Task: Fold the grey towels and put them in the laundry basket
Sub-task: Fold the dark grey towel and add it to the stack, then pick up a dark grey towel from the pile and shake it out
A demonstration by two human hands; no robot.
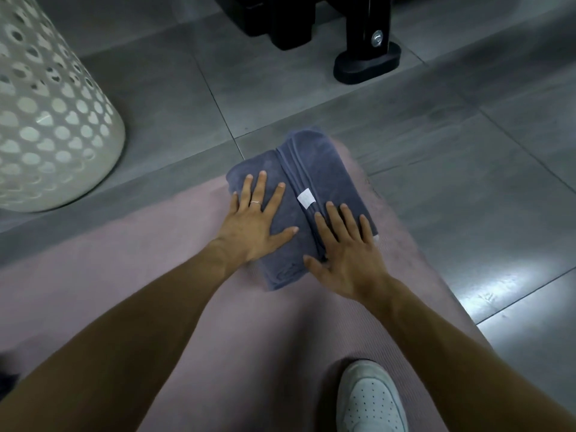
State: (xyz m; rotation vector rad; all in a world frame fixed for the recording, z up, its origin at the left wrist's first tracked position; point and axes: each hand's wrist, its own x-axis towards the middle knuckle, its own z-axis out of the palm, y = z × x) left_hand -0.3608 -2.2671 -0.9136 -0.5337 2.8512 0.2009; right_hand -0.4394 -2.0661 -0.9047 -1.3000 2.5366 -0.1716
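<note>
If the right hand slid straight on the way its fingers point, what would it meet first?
The right hand lies flat on the grey towel; ahead comes only more towel, then probably its far edge and bare floor tiles.

Your grey towel (314, 169) lies folded into a thick block at the far end of the pink mat (249, 338); the white perforated laundry basket (46, 120) stands off its left edge.

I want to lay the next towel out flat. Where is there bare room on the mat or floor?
Bare mat lies left of the left hand, toward the basket, and between the forearms ahead of the shoe. Open tiles stretch right of the folded towel. Crowded: under both hands, including the right hand.
</note>
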